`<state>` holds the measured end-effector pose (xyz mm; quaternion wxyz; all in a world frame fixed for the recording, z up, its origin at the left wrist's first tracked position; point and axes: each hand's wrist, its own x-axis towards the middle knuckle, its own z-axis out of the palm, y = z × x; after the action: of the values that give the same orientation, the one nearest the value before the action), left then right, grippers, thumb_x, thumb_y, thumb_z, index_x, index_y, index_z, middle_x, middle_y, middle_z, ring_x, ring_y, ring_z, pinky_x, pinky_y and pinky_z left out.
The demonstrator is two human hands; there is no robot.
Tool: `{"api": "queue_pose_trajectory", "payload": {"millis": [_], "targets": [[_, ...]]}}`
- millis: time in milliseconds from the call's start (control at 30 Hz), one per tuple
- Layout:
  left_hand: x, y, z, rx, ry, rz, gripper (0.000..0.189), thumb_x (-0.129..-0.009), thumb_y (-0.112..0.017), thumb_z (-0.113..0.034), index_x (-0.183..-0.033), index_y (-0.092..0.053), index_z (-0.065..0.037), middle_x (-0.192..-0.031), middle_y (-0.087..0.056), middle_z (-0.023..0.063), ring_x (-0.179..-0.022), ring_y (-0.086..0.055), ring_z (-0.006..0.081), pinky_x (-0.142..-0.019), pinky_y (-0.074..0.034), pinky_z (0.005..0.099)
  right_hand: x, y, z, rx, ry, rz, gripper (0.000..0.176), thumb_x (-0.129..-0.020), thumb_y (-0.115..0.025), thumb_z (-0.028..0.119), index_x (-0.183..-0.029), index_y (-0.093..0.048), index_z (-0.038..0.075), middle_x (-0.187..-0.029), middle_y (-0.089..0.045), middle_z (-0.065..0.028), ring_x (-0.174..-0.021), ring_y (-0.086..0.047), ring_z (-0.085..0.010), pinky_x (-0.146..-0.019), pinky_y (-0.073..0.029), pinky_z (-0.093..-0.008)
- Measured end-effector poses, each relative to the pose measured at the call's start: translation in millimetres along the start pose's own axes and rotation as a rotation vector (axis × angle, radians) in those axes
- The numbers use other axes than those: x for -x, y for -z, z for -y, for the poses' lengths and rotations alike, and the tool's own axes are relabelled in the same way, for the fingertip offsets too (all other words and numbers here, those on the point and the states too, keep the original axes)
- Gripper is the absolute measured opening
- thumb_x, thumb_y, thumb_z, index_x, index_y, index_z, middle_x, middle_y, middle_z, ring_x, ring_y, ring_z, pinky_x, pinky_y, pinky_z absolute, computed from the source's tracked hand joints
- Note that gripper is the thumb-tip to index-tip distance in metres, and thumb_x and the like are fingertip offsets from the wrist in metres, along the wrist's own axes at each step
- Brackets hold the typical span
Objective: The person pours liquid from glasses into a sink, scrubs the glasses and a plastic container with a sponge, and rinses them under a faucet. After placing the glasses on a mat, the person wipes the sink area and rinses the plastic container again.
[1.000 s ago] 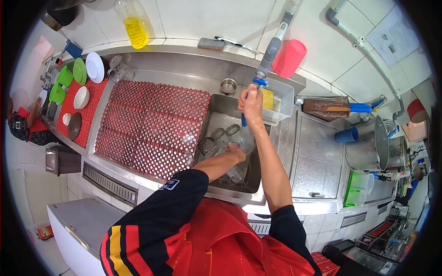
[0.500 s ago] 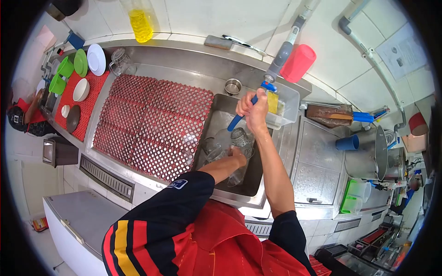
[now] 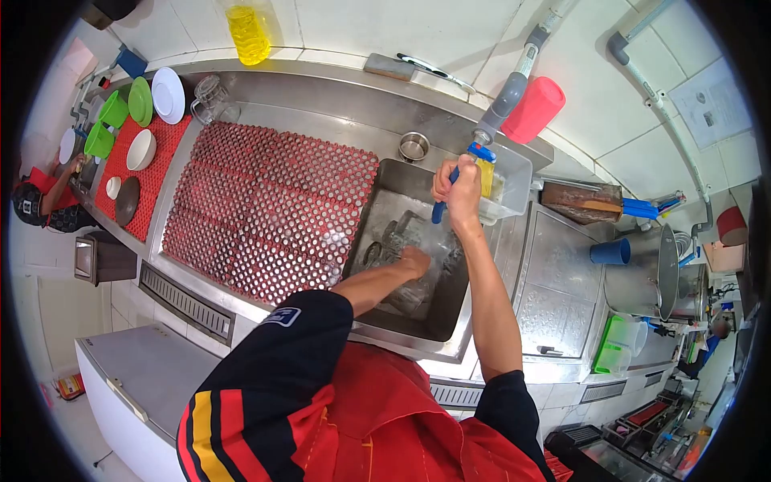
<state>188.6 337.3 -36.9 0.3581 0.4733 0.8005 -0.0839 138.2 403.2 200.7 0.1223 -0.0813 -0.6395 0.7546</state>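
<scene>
Stainless-steel sink basin (image 3: 438,325) holds wet clear glassware (image 3: 401,233). By its far right corner, a clear plastic tub (image 3: 516,197) contains a yellow sponge (image 3: 487,177). The left hand (image 3: 414,261) is down among the glassware; whether it pinches a piece, I cannot tell. The right hand (image 3: 458,189) is wrapped around a blue hose (image 3: 438,213), its free end hanging steeper than half a second ago. Behind the basin stands a small steel cup (image 3: 414,153).

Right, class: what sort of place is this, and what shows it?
Probably the washing-up area of a commercial kitchen: glassware lies in a steel sink, a large metal pot stands to the right, and plates stand at the left.
</scene>
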Motion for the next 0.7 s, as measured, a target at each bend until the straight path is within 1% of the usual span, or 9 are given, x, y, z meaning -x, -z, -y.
{"api": "queue_pose_trajectory", "payload": {"millis": [100,200,300,367,467,533,600,667,700], "targets": [[14,8,12,0.127,0.022,-0.010,0.031,-0.074,-0.071,-0.013,-0.104,-0.070,-0.004,-0.104,-0.069,0.0145,-0.099,-0.066,0.0308,-0.080,-0.053,0.0418,0,3,-2,-0.038,0.006,-0.015,0.055,-0.096,-0.032,0.036,-0.050,-0.032,0.006,-0.044,-0.034,-0.0025,-0.038,-0.030,-0.0113,-0.038,-0.023,-0.0281],[28,2,24,0.342,0.076,-0.135,0.027,-0.070,-0.073,-0.013,-0.094,-0.070,-0.001,-0.100,-0.069,0.0182,-0.099,-0.066,0.0307,-0.081,-0.053,0.0405,0,3,0,-0.087,-0.018,0.017,0.054,-0.096,-0.030,0.035,-0.050,-0.032,0.006,-0.044,-0.034,-0.0023,-0.038,-0.029,-0.0111,-0.038,-0.023,-0.0278],[38,-12,34,0.544,0.062,-0.312,0.021,-0.079,-0.066,-0.007,-0.098,-0.064,0.003,-0.095,-0.068,0.0189,-0.091,-0.067,0.0314,-0.076,-0.053,0.0392,1,1,3,-0.080,-0.025,0.000,0.055,-0.096,-0.030,0.036,-0.050,-0.032,0.007,-0.044,-0.033,-0.0023,-0.038,-0.028,-0.0110,-0.038,-0.023,-0.0278],[6,-59,49,0.899,0.050,-0.386,0.017,-0.077,-0.066,-0.009,-0.091,-0.066,0.000,-0.089,-0.068,0.0179,-0.088,-0.067,0.0291,-0.072,-0.052,0.0391,3,-1,5,-0.085,-0.033,-0.005,0.055,-0.096,-0.029,0.036,-0.050,-0.031,0.007,-0.044,-0.032,-0.0021,-0.038,-0.027,-0.0110,-0.038,-0.023,-0.0281],[-15,-78,55,1.537,0.097,-0.323,0.012,-0.081,-0.061,-0.011,-0.087,-0.065,-0.001,-0.081,-0.067,0.0151,-0.078,-0.065,0.0226,-0.066,-0.050,0.0365,4,-1,5,-0.120,-0.064,-0.007,0.054,-0.096,-0.028,0.037,-0.050,-0.030,0.008,-0.043,-0.030,-0.0017,-0.038,-0.026,-0.0111,-0.038,-0.022,-0.0283],[-10,-74,55,1.636,0.089,-0.329,0.012,-0.085,-0.057,-0.011,-0.085,-0.063,-0.001,-0.076,-0.064,0.0117,-0.072,-0.063,0.0180,-0.063,-0.048,0.0339,4,-2,6,-0.146,-0.093,-0.011,0.054,-0.096,-0.028,0.037,-0.050,-0.030,0.009,-0.043,-0.029,-0.0014,-0.037,-0.025,-0.0111,-0.038,-0.021,-0.0283],[1,-69,54,1.378,0.016,-0.449,0.013,-0.087,-0.054,-0.011,-0.082,-0.060,-0.001,-0.072,-0.060,0.0074,-0.070,-0.059,0.0142,-0.061,-0.046,0.0315,6,-1,8,-0.159,-0.125,-0.020,0.054,-0.096,-0.028,0.038,-0.051,-0.029,0.009,-0.043,-0.028,-0.0009,-0.037,-0.024,-0.0111,-0.038,-0.021,-0.0282],[17,-55,47,1.742,-0.049,-0.519,0.012,-0.087,-0.054,-0.010,-0.077,-0.053,-0.004,-0.073,-0.055,0.0042,-0.071,-0.057,0.0144,-0.063,-0.047,0.0315,7,0,9,-0.168,-0.143,-0.018,0.054,-0.096,-0.028,0.039,-0.051,-0.029,0.009,-0.043,-0.028,-0.0007,-0.037,-0.023,-0.0109,-0.038,-0.020,-0.0282],[16,-58,47,1.816,-0.093,-0.564,0.012,-0.086,-0.054,-0.008,-0.075,-0.050,-0.005,-0.074,-0.053,0.0028,-0.071,-0.056,0.0143,-0.064,-0.047,0.0315,7,-1,9,-0.175,-0.152,-0.017,0.055,-0.096,-0.028,0.040,-0.051,-0.029,0.009,-0.043,-0.028,-0.0006,-0.037,-0.023,-0.0108,-0.037,-0.020,-0.0283]]}}
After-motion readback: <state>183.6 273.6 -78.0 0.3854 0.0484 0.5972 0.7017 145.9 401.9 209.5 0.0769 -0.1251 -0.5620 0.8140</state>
